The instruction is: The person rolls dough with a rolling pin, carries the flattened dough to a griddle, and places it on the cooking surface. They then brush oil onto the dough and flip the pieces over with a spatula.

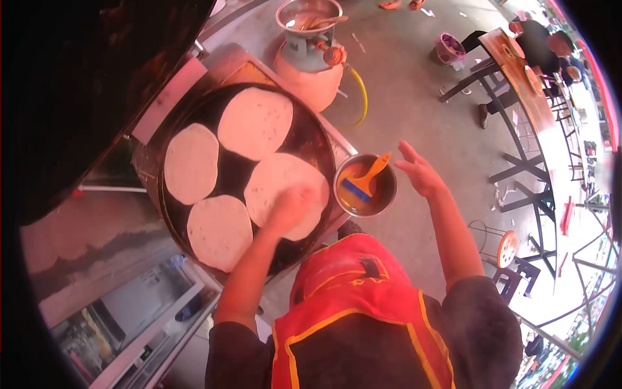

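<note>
Several pale flat dough rounds lie on a large dark round griddle point(227, 159). My left hand point(293, 206), somewhat blurred, is over the right-hand dough round point(275, 175); its fingers are smeared and whether it touches the dough is unclear. To the right of the griddle is a metal pot point(390, 198) with yellowish liquid, and an orange-handled brush point(374, 172) with blue bristles leans in it. My right hand point(418, 170) is raised just right of the pot, fingers apart, holding nothing. The other dough rounds lie at the upper middle point(256, 123), left point(191, 163) and lower middle point(220, 233).
Behind the griddle a metal bowl point(308, 10) sits on a gas cylinder point(311, 78) with a yellow hose point(363, 97). A dark lid-like shape fills the upper left. On the right stand a long wooden table point(531, 97), a stool point(507, 249), a basket point(448, 48) and seated people.
</note>
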`<state>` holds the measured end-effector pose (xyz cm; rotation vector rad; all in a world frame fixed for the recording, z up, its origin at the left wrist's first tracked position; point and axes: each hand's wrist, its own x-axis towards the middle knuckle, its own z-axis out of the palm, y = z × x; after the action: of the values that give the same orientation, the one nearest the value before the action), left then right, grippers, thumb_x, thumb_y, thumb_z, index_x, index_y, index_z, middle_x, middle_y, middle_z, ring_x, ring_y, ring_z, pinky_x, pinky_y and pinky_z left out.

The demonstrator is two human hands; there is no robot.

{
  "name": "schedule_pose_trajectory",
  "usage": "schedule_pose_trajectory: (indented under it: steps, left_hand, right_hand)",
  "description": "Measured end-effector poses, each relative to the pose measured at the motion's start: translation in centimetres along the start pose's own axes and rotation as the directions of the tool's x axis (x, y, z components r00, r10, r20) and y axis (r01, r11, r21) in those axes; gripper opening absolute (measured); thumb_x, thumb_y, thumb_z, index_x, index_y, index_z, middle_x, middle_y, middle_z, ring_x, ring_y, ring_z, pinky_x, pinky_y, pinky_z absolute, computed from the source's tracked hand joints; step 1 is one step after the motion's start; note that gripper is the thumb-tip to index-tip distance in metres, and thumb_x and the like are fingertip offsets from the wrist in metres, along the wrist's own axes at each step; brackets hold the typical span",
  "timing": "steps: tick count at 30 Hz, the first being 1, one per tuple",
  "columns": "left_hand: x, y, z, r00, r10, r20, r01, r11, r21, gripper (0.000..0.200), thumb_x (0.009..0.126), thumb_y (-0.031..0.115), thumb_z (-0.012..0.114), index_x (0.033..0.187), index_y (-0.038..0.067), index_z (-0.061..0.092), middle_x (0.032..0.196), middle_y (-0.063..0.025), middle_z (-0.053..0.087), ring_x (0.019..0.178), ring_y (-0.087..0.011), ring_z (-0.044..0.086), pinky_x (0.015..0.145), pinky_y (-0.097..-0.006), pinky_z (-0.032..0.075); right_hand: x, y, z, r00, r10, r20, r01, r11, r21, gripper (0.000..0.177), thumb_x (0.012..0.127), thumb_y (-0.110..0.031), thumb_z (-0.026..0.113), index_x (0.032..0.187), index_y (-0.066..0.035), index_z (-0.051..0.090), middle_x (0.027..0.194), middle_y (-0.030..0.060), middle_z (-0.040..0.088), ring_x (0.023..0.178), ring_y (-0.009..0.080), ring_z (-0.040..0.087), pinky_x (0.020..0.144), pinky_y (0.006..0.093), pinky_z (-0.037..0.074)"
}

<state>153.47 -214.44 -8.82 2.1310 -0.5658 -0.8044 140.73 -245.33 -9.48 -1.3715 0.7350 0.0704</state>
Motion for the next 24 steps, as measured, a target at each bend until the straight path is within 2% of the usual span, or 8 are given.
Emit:
schedule_pose_trajectory:
  steps: [2,3,6,9,13,16,18,24]
  left_hand:
    - [-3.2,1.1,4.0,0.954,-0.162,0.254,0.182,0.982,-0.057,0.033,0.088,0.032,0.056,0.090,-0.001,0.061,0.077,-0.0164,0.065,0.070,-0.0252,0.065,0.065,-0.0362,0.050]
    - [-4.7,1.3,6.0,0.953,-0.200,0.227,0.255,0.935,-0.247,0.031,0.089,0.030,0.057,0.090,-0.002,0.060,0.076,-0.0150,0.065,0.067,-0.0216,0.065,0.062,-0.0344,0.051]
    - [-5.1,2.2,10.1,0.933,-0.303,0.196,0.361,0.803,-0.475,0.032,0.090,0.028,0.053,0.088,-0.003,0.057,0.076,-0.0107,0.063,0.064,-0.0161,0.064,0.057,-0.0281,0.050]
    - [-2.6,0.9,12.5,0.911,-0.395,0.117,0.387,0.722,-0.573,0.031,0.089,0.027,0.057,0.083,-0.004,0.058,0.073,-0.0166,0.064,0.071,-0.0246,0.066,0.064,-0.0366,0.053]
    - [-0.7,-2.3,15.9,0.974,-0.183,-0.137,0.137,0.947,-0.290,0.030,0.086,0.026,0.055,0.081,-0.004,0.058,0.076,-0.0217,0.063,0.077,-0.0352,0.064,0.069,-0.0444,0.050]
    - [-0.6,0.3,15.1,0.932,-0.300,-0.203,0.280,0.952,-0.122,0.032,0.083,0.028,0.053,0.081,-0.003,0.059,0.079,-0.0243,0.063,0.080,-0.0415,0.061,0.073,-0.0490,0.048]
    - [-1.1,1.7,14.3,0.938,-0.266,-0.221,0.244,0.962,-0.124,0.031,0.083,0.027,0.053,0.079,-0.003,0.059,0.078,-0.0246,0.062,0.079,-0.0410,0.061,0.072,-0.0492,0.048]
    - [-3.6,4.9,8.2,0.964,-0.189,-0.187,0.117,0.934,-0.338,0.031,0.082,0.023,0.052,0.077,-0.007,0.058,0.070,-0.0236,0.061,0.072,-0.0357,0.064,0.066,-0.0429,0.049]
  right_hand:
    - [0.9,-0.7,1.3,0.994,0.002,0.107,-0.003,1.000,0.010,0.066,0.081,-0.015,0.063,0.140,-0.007,0.035,0.142,0.0148,0.037,0.139,0.0257,0.018,0.111,0.0376,0.016]
    - [1.3,-0.8,2.0,0.987,-0.004,0.159,0.001,1.000,0.020,0.065,0.081,-0.014,0.064,0.140,-0.008,0.036,0.139,0.0158,0.041,0.139,0.0268,0.016,0.111,0.0380,0.016]
    - [1.5,0.3,3.0,0.970,-0.176,0.169,0.223,0.922,-0.315,0.054,0.084,-0.012,0.059,0.135,-0.007,0.042,0.126,0.0159,0.054,0.134,0.0268,0.031,0.109,0.0369,0.022]
    - [-1.9,0.2,5.8,0.895,-0.421,0.146,0.445,0.827,-0.343,0.042,0.088,-0.011,0.055,0.129,-0.006,0.049,0.113,0.0152,0.062,0.122,0.0271,0.047,0.102,0.0348,0.035]
    - [-6.0,1.8,9.2,0.897,-0.423,0.129,0.428,0.757,-0.494,0.032,0.085,-0.012,0.058,0.116,-0.006,0.057,0.107,0.0163,0.062,0.103,0.0308,0.058,0.087,0.0365,0.046]
    - [-5.5,3.4,9.7,0.885,-0.444,0.143,0.437,0.684,-0.584,0.026,0.083,-0.013,0.061,0.107,-0.006,0.060,0.100,0.0160,0.062,0.094,0.0338,0.059,0.080,0.0396,0.047]
    - [-5.5,2.3,9.6,0.804,-0.547,0.232,0.540,0.510,-0.670,0.022,0.081,-0.013,0.062,0.102,-0.005,0.061,0.094,0.0159,0.062,0.088,0.0349,0.059,0.076,0.0408,0.048]
    - [-6.9,-7.1,9.7,0.732,-0.437,0.522,0.677,0.384,-0.628,0.017,0.079,-0.010,0.062,0.095,-0.004,0.061,0.084,0.0167,0.061,0.076,0.0368,0.060,0.067,0.0407,0.049]
